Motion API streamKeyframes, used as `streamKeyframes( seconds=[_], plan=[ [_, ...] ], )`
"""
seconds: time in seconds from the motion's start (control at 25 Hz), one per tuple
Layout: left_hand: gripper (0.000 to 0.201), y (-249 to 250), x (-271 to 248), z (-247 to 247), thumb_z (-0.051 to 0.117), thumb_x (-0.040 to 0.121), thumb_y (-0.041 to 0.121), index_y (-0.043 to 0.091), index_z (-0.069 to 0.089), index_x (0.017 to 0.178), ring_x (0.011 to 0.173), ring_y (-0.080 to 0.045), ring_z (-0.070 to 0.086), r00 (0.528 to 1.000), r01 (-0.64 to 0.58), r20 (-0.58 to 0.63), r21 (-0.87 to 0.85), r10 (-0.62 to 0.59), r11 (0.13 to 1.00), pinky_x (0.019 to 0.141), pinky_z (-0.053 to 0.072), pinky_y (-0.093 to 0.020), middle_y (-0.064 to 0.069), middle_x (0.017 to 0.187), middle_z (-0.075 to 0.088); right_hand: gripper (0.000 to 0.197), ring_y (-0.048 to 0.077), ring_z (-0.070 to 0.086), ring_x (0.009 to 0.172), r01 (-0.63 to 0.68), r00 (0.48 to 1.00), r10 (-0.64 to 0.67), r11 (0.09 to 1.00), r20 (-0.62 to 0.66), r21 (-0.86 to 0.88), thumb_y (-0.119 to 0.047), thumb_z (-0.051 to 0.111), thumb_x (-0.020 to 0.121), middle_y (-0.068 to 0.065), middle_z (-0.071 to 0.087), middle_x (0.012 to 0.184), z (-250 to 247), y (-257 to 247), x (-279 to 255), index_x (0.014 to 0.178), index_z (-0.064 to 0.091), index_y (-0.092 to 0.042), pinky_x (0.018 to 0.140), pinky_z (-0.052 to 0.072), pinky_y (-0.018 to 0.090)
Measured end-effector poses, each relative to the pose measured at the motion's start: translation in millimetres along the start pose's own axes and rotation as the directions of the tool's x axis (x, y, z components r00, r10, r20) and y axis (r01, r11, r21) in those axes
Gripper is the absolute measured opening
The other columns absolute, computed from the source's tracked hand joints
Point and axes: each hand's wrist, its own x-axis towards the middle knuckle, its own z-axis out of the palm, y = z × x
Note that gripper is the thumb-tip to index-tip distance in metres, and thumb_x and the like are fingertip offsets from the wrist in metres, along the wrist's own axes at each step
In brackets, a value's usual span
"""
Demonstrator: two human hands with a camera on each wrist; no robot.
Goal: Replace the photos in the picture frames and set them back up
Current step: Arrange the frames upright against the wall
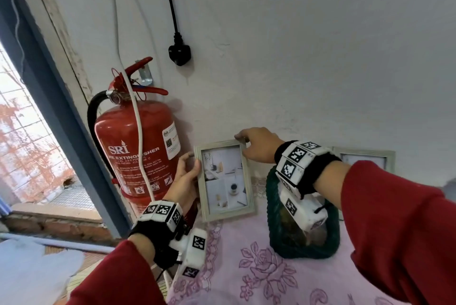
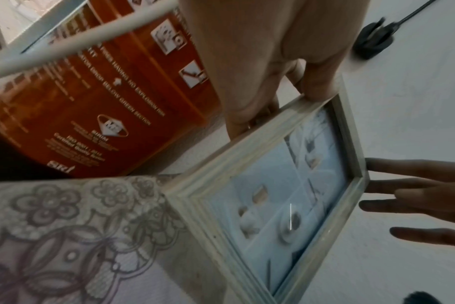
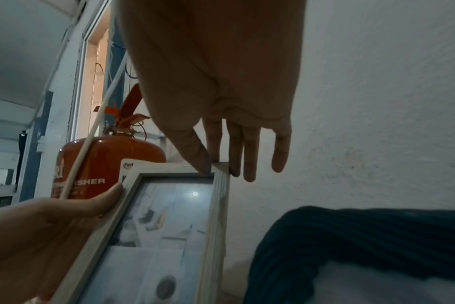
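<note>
A: Which step was judged to be in hand?

B: The setting-up. A pale picture frame (image 1: 225, 180) with a photo (image 1: 223, 180) already behind its glass was stood upright on the pink flowered cloth (image 1: 259, 270), low centre of the head view, close to the white wall (image 1: 320, 58). Its left rail was gripped by the left hand (image 1: 186, 176), thumb in front. Its top right corner was pinched lightly by the right hand (image 1: 256, 145), thumb in front and one finger on top, the other fingers straight behind.

A: And what was the next move thought to call for?

B: A steady lean or a stand opened behind; the back was hidden, so which could not be told. Both grips would then be eased off one at a time.

A: Edges, and room?

B: The frame sat near the cloth's left edge, just beside the red fire extinguisher (image 1: 138, 146). A dark green basket (image 1: 303, 243) was near on the right, a second frame (image 1: 365, 159) behind it. Open cloth was left only towards the lower centre
</note>
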Motion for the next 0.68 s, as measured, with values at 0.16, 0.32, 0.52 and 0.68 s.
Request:
streamKeyframes(
  seconds=[0.16, 0.32, 0.52, 0.68],
  plan=[
    [0.025, -22, 14, -4, 0.042, 0.097, 0.016, 0.025, 0.037, 0.12, 0.089, -0.021, 0.06, 0.998, 0.056, 0.001, -0.018, -0.056, 0.998, 0.074, 0.052, -0.041, -0.005, 0.107, 0.059, 0.055, 0.026, 0.037, 0.134, -0.049, 0.996, 0.057, 0.993, 0.071, -0.11, -0.019, 0.051, 0.089, 0.002, 0.04, 0.147, 10, 7, 13, 0.142, 0.036, -0.022, 0.114, 0.02, 0.046],
    [0.022, -40, 19, -9, 0.044, 0.096, 0.014, 0.025, 0.039, 0.116, 0.079, -0.02, 0.06, 0.995, 0.1, -0.015, 0.001, -0.1, 0.995, 0.067, 0.045, -0.04, -0.004, 0.1, 0.061, 0.061, 0.028, 0.039, 0.132, -0.095, 0.982, 0.118, 0.984, 0.147, -0.151, -0.022, 0.055, 0.086, 0.003, 0.039, 0.147, 21, 14, 18, 0.144, 0.034, -0.022, 0.11, 0.021, 0.046],
    [0.016, -43, 20, -10, 0.044, 0.097, 0.021, 0.029, 0.046, 0.111, 0.064, -0.016, 0.057, 0.991, 0.135, -0.01, 0.107, -0.135, 0.985, 0.06, 0.04, -0.034, 0.0, 0.081, 0.064, 0.064, 0.028, 0.036, 0.134, -0.092, 0.978, 0.121, 0.981, 0.17, -0.169, -0.021, 0.054, 0.087, 0.004, 0.037, 0.149, 21, 19, 15, 0.146, 0.029, -0.024, 0.111, 0.021, 0.046],
    [0.026, -35, 14, -8, 0.045, 0.097, 0.023, 0.024, 0.041, 0.123, 0.063, -0.015, 0.063, 0.993, 0.114, -0.03, 0.316, -0.11, 0.942, 0.051, 0.051, -0.027, -0.001, 0.084, 0.063, 0.069, 0.028, 0.034, 0.136, -0.054, 0.977, 0.098, 0.972, 0.19, -0.227, -0.021, 0.052, 0.088, 0.003, 0.034, 0.15, 22, 19, 5, 0.148, 0.02, -0.028, 0.112, 0.019, 0.048]
  ],
)
